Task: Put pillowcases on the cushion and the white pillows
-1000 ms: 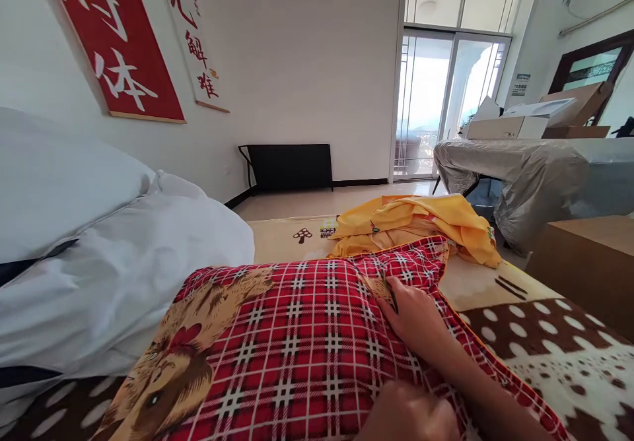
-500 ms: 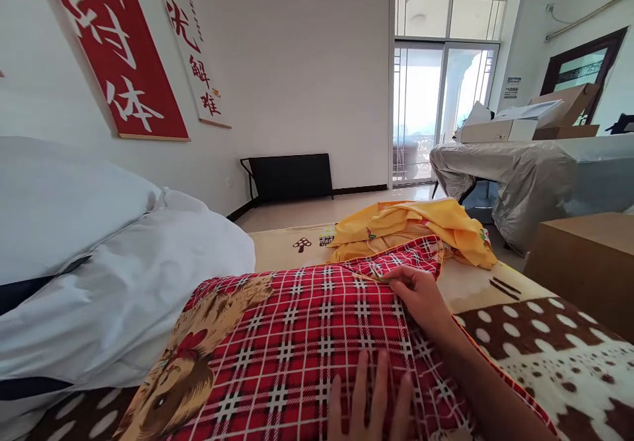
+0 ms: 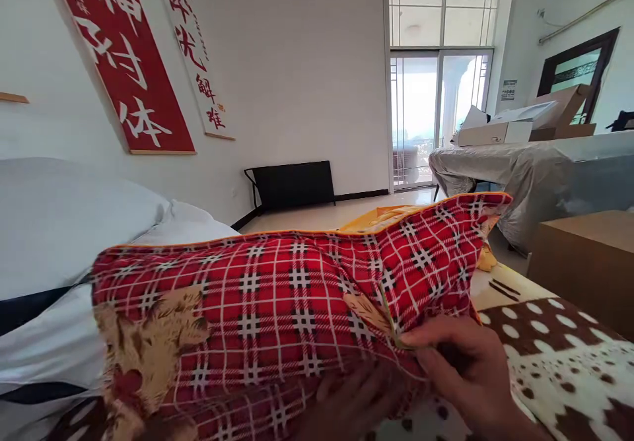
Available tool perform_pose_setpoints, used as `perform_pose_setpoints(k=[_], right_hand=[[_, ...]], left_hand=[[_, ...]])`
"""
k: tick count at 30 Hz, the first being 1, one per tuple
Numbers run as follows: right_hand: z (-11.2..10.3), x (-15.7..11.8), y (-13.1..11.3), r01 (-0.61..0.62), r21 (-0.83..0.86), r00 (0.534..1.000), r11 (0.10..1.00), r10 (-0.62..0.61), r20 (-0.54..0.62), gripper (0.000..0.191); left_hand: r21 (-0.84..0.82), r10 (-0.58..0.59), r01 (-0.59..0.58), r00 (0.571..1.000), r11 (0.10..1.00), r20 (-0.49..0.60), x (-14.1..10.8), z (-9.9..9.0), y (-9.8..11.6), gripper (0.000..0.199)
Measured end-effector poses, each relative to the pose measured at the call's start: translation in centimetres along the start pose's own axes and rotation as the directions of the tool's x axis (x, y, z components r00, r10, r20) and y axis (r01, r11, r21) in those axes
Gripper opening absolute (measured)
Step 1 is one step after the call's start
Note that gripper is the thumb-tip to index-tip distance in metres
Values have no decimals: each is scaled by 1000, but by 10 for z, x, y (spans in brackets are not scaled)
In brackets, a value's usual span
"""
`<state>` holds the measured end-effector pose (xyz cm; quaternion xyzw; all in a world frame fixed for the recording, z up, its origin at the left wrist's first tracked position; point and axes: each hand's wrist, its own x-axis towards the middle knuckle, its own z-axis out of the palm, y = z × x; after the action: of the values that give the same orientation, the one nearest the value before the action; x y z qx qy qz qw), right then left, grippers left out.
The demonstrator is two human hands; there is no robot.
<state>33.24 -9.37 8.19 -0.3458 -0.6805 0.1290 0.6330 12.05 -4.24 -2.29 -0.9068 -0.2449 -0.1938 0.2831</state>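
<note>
A red plaid pillowcase (image 3: 277, 296) with orange edging and a brown animal print spreads across the view. Its far edge is raised off the bed. My right hand (image 3: 465, 368) pinches a fold of it between thumb and fingertips, beside a short slit with a pale green edge. In the shadow below the raised cloth is my left hand (image 3: 349, 395), blurred, its fingers stretched out near the fabric and seemingly holding nothing. Behind the pillowcase, a yellow cloth (image 3: 381, 216) shows in part, mostly hidden.
White bedding (image 3: 64, 216) lies at the left. A brown and cream patterned blanket (image 3: 555, 348) covers the bed at the right. Beyond it stand a cardboard box (image 3: 589, 243) and a plastic-covered table (image 3: 515, 164) with boxes. A black folded frame (image 3: 294, 183) leans on the far wall.
The pillowcase's far edge has risen and spread left and right, covering more of the yellow cloth. My right hand has come nearer with its pinch. My left hand is now in shadow.
</note>
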Motion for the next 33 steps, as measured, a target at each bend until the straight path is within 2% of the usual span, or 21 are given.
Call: perform_pose_setpoints(k=[2, 4, 6, 8, 10, 12, 15, 17, 19, 21, 23, 28, 33], right_hand=[[6, 6, 8, 113, -107, 993, 988, -109, 39, 20], [15, 18, 27, 117, -147, 989, 982, -102, 107, 23], [26, 30, 53, 29, -170, 987, 985, -1, 164, 25], [35, 40, 79, -93, -190, 975, 977, 128, 181, 25], [42, 45, 99, -182, -146, 956, 972, 210, 203, 25], [46, 46, 110, -220, -69, 940, 973, 231, 250, 24], [47, 44, 110, -207, -56, 928, 977, 214, 307, 24], [44, 43, 105, -190, -119, 918, 974, 220, 331, 24], [40, 44, 100, -171, -196, 902, 966, 233, 363, 25], [35, 46, 95, -147, -266, 890, 953, 244, 386, 25], [29, 46, 91, -118, -328, 890, 937, 246, 383, 24], [23, 44, 84, -52, -389, 889, 920, 220, 402, 22], [29, 42, 82, -129, -390, 861, 912, 298, 412, 18]], left_hand=[[3, 42, -42, 998, 999, 46, 12, 9, -24, 43], [26, 35, -37, 997, 999, 65, 19, 19, -43, 51], [37, -7, 5, 998, 999, 55, 22, 28, -53, 55], [-6, -85, 85, 996, 996, 8, 23, 31, -55, 50], [-101, -170, 163, 983, 982, -72, 29, 24, -52, 39], [-200, -227, 189, 956, 961, -187, 42, 8, -50, 29], [-314, -288, 176, 887, 933, -360, 77, -21, -54, 23], [-364, -363, 218, 842, 906, -399, 103, -33, -63, 22], [-391, -444, 305, 829, 868, -339, 122, -36, -72, 20], [-384, -510, 401, 824, 832, -245, 132, -31, -78, 16], [-361, -550, 462, 812, 810, -195, 134, -22, -81, 13], [-329, -590, 508, 773, 796, -234, 124, -1, -80, 10], [-238, -596, 552, 778, 799, -196, 120, 1, -77, 14]])
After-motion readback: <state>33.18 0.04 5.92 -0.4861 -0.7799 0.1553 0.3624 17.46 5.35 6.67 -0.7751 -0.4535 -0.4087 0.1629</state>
